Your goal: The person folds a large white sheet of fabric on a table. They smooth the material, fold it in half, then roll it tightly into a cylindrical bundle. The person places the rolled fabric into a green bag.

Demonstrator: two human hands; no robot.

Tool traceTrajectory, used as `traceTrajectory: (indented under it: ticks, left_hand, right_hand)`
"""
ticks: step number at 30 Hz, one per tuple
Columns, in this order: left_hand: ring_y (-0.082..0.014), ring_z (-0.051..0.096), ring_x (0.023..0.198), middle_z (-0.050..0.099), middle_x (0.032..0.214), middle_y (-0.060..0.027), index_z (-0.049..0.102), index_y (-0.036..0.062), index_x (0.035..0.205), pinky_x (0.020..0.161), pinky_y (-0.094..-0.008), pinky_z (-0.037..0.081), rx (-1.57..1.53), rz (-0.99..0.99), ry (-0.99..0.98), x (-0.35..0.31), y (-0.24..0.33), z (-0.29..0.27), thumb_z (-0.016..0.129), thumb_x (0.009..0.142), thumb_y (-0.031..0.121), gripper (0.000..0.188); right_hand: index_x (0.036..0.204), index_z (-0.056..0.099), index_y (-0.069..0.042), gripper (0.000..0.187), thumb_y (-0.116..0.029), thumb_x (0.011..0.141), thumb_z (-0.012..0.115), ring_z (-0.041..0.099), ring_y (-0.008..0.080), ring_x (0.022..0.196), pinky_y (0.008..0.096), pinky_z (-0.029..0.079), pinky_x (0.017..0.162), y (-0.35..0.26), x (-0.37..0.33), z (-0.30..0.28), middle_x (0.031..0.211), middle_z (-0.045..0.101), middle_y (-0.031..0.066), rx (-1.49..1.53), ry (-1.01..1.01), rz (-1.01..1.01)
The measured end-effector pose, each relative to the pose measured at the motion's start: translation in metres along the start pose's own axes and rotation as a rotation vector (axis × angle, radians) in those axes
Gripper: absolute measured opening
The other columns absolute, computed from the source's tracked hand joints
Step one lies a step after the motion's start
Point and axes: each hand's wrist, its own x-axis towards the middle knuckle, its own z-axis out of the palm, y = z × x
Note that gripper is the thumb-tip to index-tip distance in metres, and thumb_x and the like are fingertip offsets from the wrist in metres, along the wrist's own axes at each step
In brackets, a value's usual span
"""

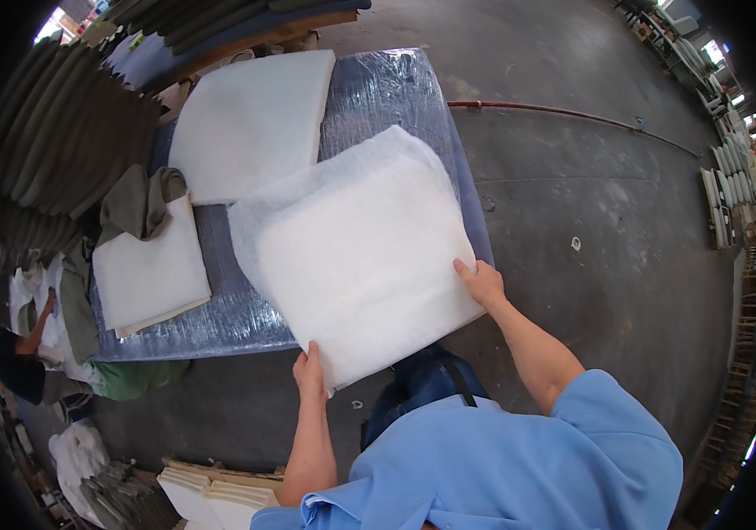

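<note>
Between my hands is a white foam cushion pad (365, 265) with a thin layer of white batting (343, 168) whose loose edge sticks out past its far and left sides. My left hand (310, 373) grips the pad's near left corner, thumb on top. At the right edge my right hand (482, 284) has its thumb on the upper face, with its fingers hidden beneath. The pad lies partly over a table wrapped in shiny plastic (378, 88), and its near edge reaches out over my legs. Behind it, a stack of white batting sheets (250, 124) rests on the table.
On the table's left sits a smaller white stack (153, 265) with grey-green fabric (138, 205) on it. Tall piles of dark cushions (64, 132) rise beyond. Another person (20, 353) works at far left. A red pipe (563, 113) runs along the floor; chair frames line the right.
</note>
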Motion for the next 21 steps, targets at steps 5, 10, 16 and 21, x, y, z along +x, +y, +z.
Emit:
traceTrajectory:
  ticks: [5,10,16,21]
  left_hand:
    - [-0.0301,0.071,0.115,0.070,0.131,-0.0193,0.059,-0.0078,0.138,0.100,-0.0437,0.057,-0.298,-0.085,-0.122,0.011,-0.006,-0.007,0.069,0.105,0.041,0.060]
    - [-0.0385,0.061,0.134,0.058,0.151,-0.0200,0.045,-0.0010,0.156,0.111,-0.0566,0.052,-0.653,-0.183,-0.351,0.008,-0.017,-0.012,0.064,0.106,0.048,0.073]
    - [-0.0361,0.062,0.134,0.062,0.149,-0.0125,0.047,0.0021,0.156,0.108,-0.0525,0.054,-0.890,-0.134,-0.450,-0.006,-0.021,-0.002,0.058,0.106,0.057,0.075]
    - [-0.0290,0.070,0.117,0.071,0.133,-0.0129,0.061,0.0002,0.142,0.095,-0.0434,0.059,-0.188,-0.209,0.002,-0.002,-0.015,-0.022,0.060,0.108,0.049,0.060]
  right_hand:
    - [0.136,0.065,0.007,0.096,-0.079,0.098,0.045,0.061,0.0430,0.132,0.0476,0.045,0.112,0.001,0.017,-0.001,0.137,0.067,0.0294,0.113,-0.138,0.082]
    - [0.145,0.058,0.009,0.099,-0.079,0.101,0.043,0.056,0.0364,0.139,0.0420,0.040,0.116,0.009,0.028,0.011,0.147,0.061,0.0261,0.522,-0.230,0.219]
    - [0.144,0.056,0.011,0.102,-0.080,0.102,0.035,0.052,0.0438,0.141,0.0488,0.039,0.117,0.025,0.026,0.017,0.152,0.053,0.0321,0.429,-0.196,0.143]
    - [0.143,0.061,0.002,0.081,-0.068,0.106,0.043,0.060,0.0433,0.129,0.0472,0.045,0.111,0.000,0.006,-0.020,0.135,0.064,0.0300,0.000,-0.101,0.041]
